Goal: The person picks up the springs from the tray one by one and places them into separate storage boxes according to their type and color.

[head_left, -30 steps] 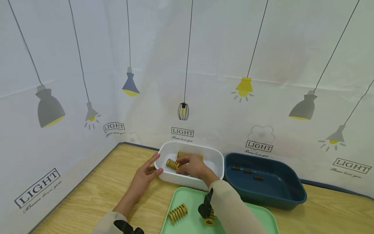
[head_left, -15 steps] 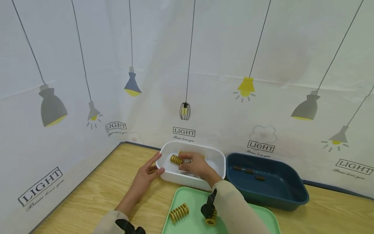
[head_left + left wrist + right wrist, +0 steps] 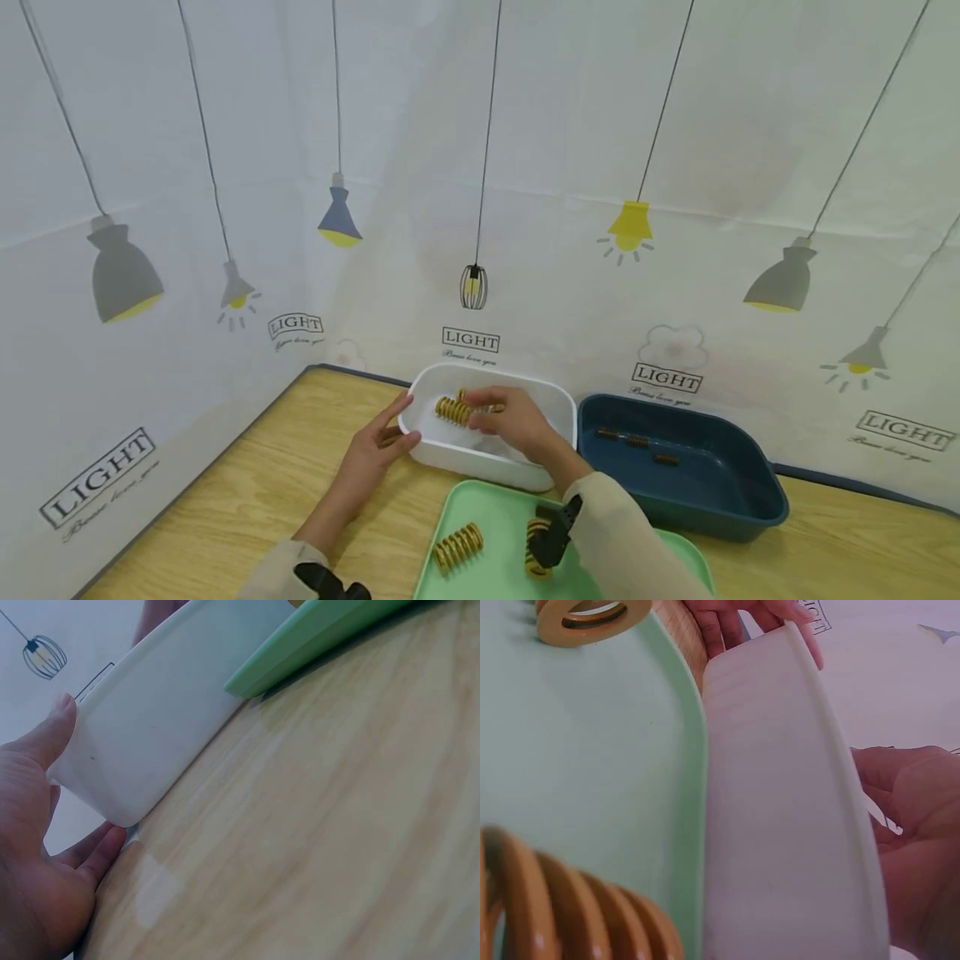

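My left hand point(image 3: 371, 450) grips the left end of a white plastic bin point(image 3: 480, 458). In the left wrist view its thumb lies at the rim while other fingers reach the bottom corner. Inside the bin lies a yellow coil spring point(image 3: 451, 411), with more yellow coils behind it, partly covered by my right hand point(image 3: 517, 421). That hand is over the bin, thumb and index finger parted beside the spring's right end. In the right wrist view the bin wall hides its fingertips.
A green tray point(image 3: 498, 508) in front of the bin bears a yellow spring point(image 3: 459, 547) and another yellow spring point(image 3: 536, 554) partly behind the right wrist strap. Right of the white bin, a dark blue bin point(image 3: 705, 508) contains several small brown springs point(image 3: 666, 458). A printed curtain point(image 3: 555, 275) stands behind.
The spring in the white bin has shifted slightly up and right from where my right hand held it. My right hand has drawn back to the right, its fingers parting; the left hand stays put.
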Action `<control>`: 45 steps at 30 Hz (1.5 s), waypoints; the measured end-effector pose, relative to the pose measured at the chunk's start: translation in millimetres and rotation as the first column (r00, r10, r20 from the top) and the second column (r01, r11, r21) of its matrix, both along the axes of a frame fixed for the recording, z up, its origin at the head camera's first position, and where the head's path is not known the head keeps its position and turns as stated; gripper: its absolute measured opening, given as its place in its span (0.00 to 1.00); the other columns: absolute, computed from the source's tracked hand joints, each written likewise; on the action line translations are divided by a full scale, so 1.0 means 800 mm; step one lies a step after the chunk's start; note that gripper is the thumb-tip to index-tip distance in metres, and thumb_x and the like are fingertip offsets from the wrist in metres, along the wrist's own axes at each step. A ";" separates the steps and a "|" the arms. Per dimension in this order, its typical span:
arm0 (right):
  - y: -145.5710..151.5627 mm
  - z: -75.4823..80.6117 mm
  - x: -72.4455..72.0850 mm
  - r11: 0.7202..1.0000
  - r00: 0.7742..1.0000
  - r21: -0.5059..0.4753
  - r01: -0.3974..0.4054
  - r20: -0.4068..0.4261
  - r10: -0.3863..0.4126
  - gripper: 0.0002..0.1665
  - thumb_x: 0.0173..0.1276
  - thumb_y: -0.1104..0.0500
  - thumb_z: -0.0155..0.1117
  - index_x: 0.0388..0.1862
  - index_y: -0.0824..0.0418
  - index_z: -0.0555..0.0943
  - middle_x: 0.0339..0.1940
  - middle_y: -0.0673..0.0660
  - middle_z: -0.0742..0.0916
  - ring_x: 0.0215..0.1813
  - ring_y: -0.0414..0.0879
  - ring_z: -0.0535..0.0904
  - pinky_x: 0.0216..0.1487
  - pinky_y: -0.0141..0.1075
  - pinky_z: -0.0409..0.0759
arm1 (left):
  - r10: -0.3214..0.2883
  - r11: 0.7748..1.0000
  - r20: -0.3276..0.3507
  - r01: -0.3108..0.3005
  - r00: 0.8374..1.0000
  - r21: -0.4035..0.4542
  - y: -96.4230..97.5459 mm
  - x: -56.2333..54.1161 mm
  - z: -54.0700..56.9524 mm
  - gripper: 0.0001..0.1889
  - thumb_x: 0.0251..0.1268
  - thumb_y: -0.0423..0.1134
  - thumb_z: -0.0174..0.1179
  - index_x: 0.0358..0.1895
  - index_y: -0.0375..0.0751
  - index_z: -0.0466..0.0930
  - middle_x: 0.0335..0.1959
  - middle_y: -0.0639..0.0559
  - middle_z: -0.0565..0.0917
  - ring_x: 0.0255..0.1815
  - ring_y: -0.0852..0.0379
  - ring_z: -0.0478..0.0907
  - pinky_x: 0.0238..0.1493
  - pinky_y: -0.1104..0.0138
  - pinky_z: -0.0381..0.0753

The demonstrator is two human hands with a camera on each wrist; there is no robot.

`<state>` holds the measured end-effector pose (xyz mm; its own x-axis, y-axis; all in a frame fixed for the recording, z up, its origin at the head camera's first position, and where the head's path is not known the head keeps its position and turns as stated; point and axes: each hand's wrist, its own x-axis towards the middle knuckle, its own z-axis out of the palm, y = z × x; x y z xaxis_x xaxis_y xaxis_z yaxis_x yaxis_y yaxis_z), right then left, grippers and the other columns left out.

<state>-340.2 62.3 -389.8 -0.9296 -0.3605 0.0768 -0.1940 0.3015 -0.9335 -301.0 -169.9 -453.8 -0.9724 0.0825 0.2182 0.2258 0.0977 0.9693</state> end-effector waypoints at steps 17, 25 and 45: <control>0.052 0.015 0.055 0.993 0.988 0.044 -0.105 -0.111 0.110 0.16 0.69 0.66 0.60 0.55 0.63 0.80 0.51 0.60 0.82 0.42 0.51 0.83 0.43 0.39 0.80 | -0.001 1.000 0.016 0.002 1.000 -0.008 -0.003 0.002 -0.001 0.33 0.63 0.43 0.64 0.72 0.52 0.63 0.74 0.60 0.58 0.63 0.44 0.70 0.55 0.65 0.72; 0.083 0.026 0.084 0.995 0.996 -0.051 -0.091 -0.022 0.090 0.16 0.69 0.62 0.62 0.55 0.63 0.80 0.55 0.60 0.81 0.45 0.53 0.82 0.45 0.45 0.79 | -0.010 1.000 0.022 0.011 1.000 -0.014 0.001 0.003 0.003 0.33 0.64 0.44 0.63 0.72 0.53 0.63 0.74 0.59 0.58 0.63 0.44 0.69 0.58 0.60 0.71; 0.137 0.001 0.138 0.994 0.990 -0.048 -0.102 0.096 0.107 0.19 0.68 0.57 0.63 0.56 0.63 0.80 0.46 0.66 0.83 0.35 0.55 0.78 0.30 0.35 0.74 | -0.009 0.999 0.002 0.009 1.000 -0.044 -0.001 0.003 0.005 0.33 0.64 0.46 0.62 0.72 0.55 0.62 0.74 0.61 0.56 0.63 0.46 0.69 0.55 0.68 0.72</control>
<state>-229.4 172.0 -389.0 -0.8908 -0.4543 0.0049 -0.1295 0.2435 -0.9612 -298.3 -170.9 -450.0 -0.9721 0.1007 0.2121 0.2248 0.1383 0.9645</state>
